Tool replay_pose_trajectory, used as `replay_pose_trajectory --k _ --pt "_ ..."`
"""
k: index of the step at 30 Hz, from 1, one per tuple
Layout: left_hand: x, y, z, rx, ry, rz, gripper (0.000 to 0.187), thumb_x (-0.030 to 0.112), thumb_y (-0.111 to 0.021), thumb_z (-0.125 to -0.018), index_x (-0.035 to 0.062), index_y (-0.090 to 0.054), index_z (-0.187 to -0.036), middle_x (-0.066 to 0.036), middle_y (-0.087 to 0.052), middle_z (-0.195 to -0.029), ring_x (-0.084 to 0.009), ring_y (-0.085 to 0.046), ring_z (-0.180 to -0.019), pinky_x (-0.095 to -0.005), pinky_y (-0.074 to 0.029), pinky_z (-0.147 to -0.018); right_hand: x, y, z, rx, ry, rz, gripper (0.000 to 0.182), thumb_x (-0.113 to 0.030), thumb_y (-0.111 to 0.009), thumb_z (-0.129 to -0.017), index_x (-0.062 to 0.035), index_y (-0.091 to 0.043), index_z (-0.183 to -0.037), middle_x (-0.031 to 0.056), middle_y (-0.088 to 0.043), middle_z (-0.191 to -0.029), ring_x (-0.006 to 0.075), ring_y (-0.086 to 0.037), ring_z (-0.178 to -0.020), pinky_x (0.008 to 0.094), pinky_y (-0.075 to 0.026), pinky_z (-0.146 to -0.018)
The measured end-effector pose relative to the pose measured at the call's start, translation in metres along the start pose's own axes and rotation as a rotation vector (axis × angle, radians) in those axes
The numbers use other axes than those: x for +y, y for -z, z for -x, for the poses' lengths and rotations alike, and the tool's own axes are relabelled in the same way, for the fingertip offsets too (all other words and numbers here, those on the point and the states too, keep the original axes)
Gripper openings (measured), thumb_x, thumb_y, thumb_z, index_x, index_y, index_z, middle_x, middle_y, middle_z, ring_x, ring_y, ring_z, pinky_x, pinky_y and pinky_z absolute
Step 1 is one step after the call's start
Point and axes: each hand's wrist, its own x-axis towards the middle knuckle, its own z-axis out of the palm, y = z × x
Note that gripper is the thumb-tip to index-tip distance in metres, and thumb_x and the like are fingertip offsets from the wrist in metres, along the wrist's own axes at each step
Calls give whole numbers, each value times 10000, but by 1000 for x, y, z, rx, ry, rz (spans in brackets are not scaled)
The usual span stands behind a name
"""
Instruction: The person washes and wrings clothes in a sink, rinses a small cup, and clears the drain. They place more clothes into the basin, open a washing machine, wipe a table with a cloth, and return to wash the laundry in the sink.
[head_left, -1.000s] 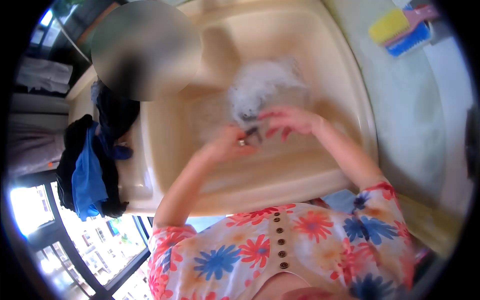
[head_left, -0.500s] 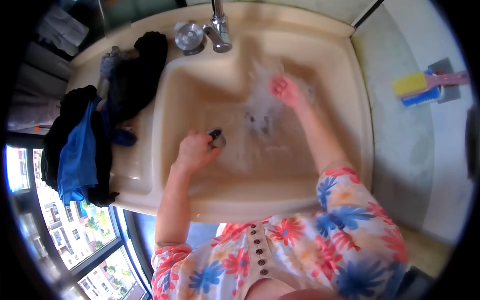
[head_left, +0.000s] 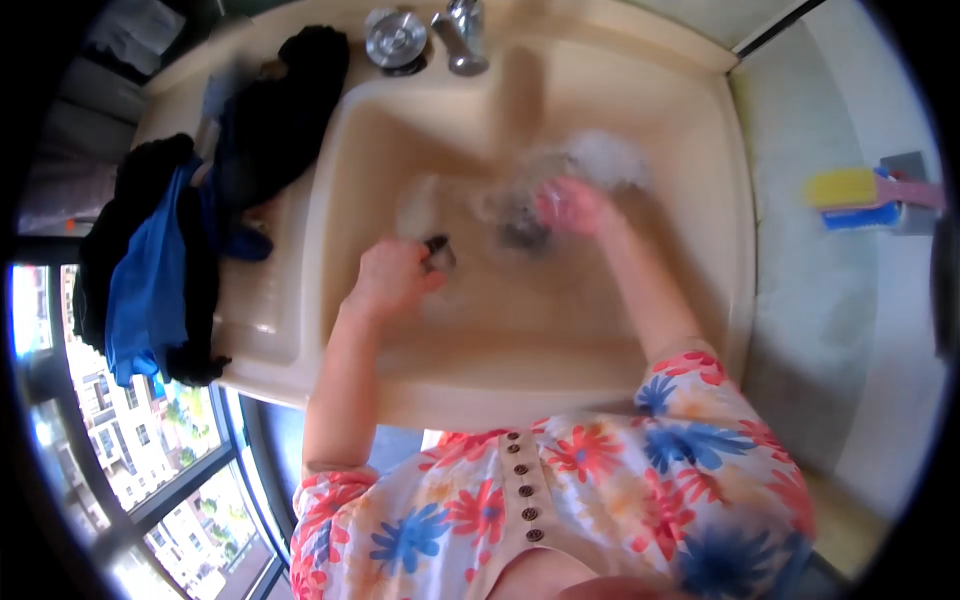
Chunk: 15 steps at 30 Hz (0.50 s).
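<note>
My left hand (head_left: 392,280) is closed on a small dark and silvery object (head_left: 437,252) over the left part of the beige sink (head_left: 480,385). It is too blurred to name. To the right, my right hand (head_left: 575,206) is low in the basin beside a dark patch that looks like the drain (head_left: 523,225). Motion smears its fingers, so their pose and anything in them cannot be made out. White foam (head_left: 608,158) lies just behind this hand, and shallow water seems to cover the basin floor.
A chrome faucet (head_left: 462,48) and a clear round knob (head_left: 396,42) stand at the back rim. Black clothes (head_left: 290,115) and a blue cloth (head_left: 150,280) lie on the left ledge. A yellow brush (head_left: 840,188) hangs at the right wall.
My right hand has moved down toward the dark patch. White foam now shows behind it, where splashing water was. The view has shifted slightly; my left hand keeps its hold.
</note>
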Motion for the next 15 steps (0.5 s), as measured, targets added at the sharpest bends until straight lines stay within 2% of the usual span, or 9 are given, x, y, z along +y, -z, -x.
replay_pose_trajectory --k 3,5,6,8,11,12,13,14,15 --pt "-8 5 4 150 47 -15 261 308 -637 -676 57 -636 -748 -110 -601 -786 -285 -542 -818 -373 -467 -691 -5 -33 43 246 8 436 205 -266 -520 -825 -74 -585 -859 73 -619 -763 182 -603 -653 319 -490 -534" --pt "-11 5 6 288 43 -8 260 293 -645 -675 41 -624 -731 -112 -593 -773 -283 -535 -821 -377 -459 -688 15 26 62 592 -61 771 183 -235 -544 -807 -59 -594 -793 66 -606 -668 170 -585 -539 295 -458 -429" --pt "-14 5 6 336 45 5 265 285 -655 -669 27 -614 -712 -114 -587 -758 -280 -530 -825 -382 -451 -690 28 61 74 662 -72 837 155 -194 -548 -795 -57 -592 -737 70 -583 -589 175 -551 -445 294 -416 -348" --pt "-16 5 6 407 43 22 263 277 -659 -667 21 -605 -695 -115 -583 -756 -284 -523 -818 -387 -447 -685 68 123 85 921 -178 842 115 -150 -549 -783 -59 -584 -722 70 -562 -559 184 -516 -401 310 -413 -337" --pt "-18 6 4 494 23 37 240 267 -648 -674 33 -602 -695 -111 -585 -778 -301 -517 -791 -390 -450 -674 110 101 37 677 -206 388 112 -154 -534 -803 -59 -586 -774 103 -598 -657 215 -573 -517 349 -457 -412" --pt "-19 6 2 542 15 46 233 257 -651 -672 31 -596 -691 -111 -583 -775 -306 -514 -788 -393 -445 -677 101 47 20 419 -389 370 137 -192 -517 -828 -77 -571 -881 119 -615 -787 241 -615 -686 389 -485 -509" --pt "-20 6 1 585 6 53 227 246 -653 -671 29 -589 -688 -111 -581 -773 -311 -511 -784 -396 -440 -680 116 39 -9 146 -235 98 292 -277 -460 -867 -35 -571 -987 128 -613 -940 243 -595 -853 406 -472 -771" --pt "-21 8 1 660 3 80 218 236 -653 -673 30 -585 -689 -111 -579 -771 -313 -507 -787 -397 -435 -684 83 -63 9 278 -276 -80 314 -290 -450 -875 -60 -535 -1071 115 -586 -1033 261 -556 -957 429 -412 -869" --pt "-22 9 1 734 0 106 208 226 -654 -675 31 -581 -690 -110 -577 -770 -315 -503 -789 -399 -431 -689 71 -82 6 63 -180 -3 279 -300 -471 -863 -71 -551 -1000 97 -603 -940 243 -586 -879 414 -449 -747"
